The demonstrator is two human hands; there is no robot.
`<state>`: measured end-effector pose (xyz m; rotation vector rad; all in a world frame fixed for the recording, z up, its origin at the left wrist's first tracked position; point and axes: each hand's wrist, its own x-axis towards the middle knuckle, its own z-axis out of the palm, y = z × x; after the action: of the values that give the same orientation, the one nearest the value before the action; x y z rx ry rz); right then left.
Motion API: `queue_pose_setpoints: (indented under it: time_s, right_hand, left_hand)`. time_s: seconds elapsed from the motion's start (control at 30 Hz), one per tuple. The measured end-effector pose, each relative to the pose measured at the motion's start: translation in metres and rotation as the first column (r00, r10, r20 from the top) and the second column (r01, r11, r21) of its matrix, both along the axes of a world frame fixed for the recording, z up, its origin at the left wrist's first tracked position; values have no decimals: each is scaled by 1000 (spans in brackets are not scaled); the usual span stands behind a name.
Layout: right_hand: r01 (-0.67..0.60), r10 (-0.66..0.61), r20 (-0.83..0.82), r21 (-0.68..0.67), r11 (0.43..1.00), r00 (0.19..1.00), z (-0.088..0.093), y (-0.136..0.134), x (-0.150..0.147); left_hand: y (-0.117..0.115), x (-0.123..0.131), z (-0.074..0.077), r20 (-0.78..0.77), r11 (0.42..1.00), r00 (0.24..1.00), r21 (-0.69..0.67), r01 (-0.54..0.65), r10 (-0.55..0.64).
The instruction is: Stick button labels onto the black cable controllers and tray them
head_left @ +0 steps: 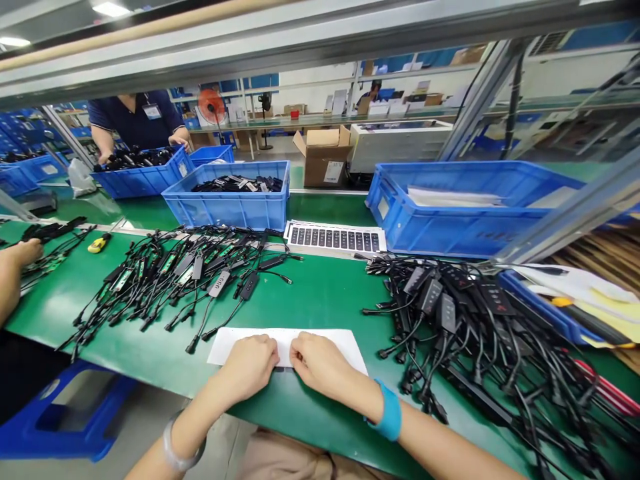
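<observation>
A white sheet of paper [346, 345] lies on the green table just in front of me. My left hand [251, 363] is closed on its near edge, fingers curled in, left of the middle. Close beside it, my right hand [320, 365] also grips the near edge, knuckles up. The fingertips of both hands are largely hidden. To the left lies a pile of black cable controllers [175, 270], several with bare green circuit boards. Another heap of black cable controllers [447, 313] lies to the right.
A sheet of black labels [335, 238] lies beyond the paper. Blue bins [227, 208] stand at the back, one [450, 230] holding white sheets. A yellow tool [99, 243] is near a co-worker's hand [27, 253] at left. Another person [133, 120] stands behind a bin.
</observation>
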<state>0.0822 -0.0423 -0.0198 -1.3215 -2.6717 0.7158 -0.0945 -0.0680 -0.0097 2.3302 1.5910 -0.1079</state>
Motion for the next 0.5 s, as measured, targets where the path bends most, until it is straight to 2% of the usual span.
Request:
queue_pose_setpoints:
  time_s: [0.1, 0.17, 0.27, 0.37, 0.43, 0.5]
  right_hand:
    - [6, -8, 40, 48, 999, 999, -1, -2, 0]
    - [2, -4, 66, 29, 1000, 998, -3, -3, -1]
    - [-11, 12, 24, -45, 999, 1000, -10, -4, -3]
    - [-37, 32, -63, -79, 996, 998, -27, -5, -1]
    - [-73, 72, -81, -17, 997, 994, -40, -5, 4]
    - [-121, 127, -56, 108, 987, 990, -53, -4, 12]
  left_hand:
    - [-2, 6, 1, -61, 1000, 998, 27, 11, -10]
    - [-2, 8, 4, -69, 999, 997, 40, 37, -34]
    - [-2, 8, 8, -1, 992, 994, 48, 113, -113]
    - [-1, 6, 7, 57, 986, 985, 51, 158, -160]
    - [-1, 5, 2, 45, 988, 989, 67, 139, -143]
    - [-2, 6, -4, 20, 987, 991, 98, 128, -131]
